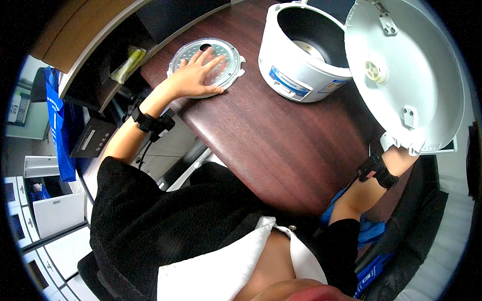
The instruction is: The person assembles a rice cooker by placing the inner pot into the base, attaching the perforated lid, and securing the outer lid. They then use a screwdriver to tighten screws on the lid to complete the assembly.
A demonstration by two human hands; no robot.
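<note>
Head view. A round, silvery perforated disc with a pale rim lies on a glossy, reddish-brown wood-grain surface, near its left edge. A dark round opening shows toward the disc's far side, and small notched tabs project from its right edge. To its right, well apart, stands a rounded white cooker body with a dark interior and blue labels on its front.

A large, dished pale-plastic lid shell is raised at the right, its hollow inner face exposed. It bears two small brackets and a round, cream-coloured fitting (a spoked piece, by its look). In this view its left edge overlaps the cooker body; contact cannot be determined.

Grip, left hand: opened wide, fingers spread over the disc, palm down, closed around nothing. Grip, right hand: at the lid shell's lower edge, largely hidden behind it (fingers out of sight); how far it is closed cannot be told. Each wrist carries a black strap.
</note>
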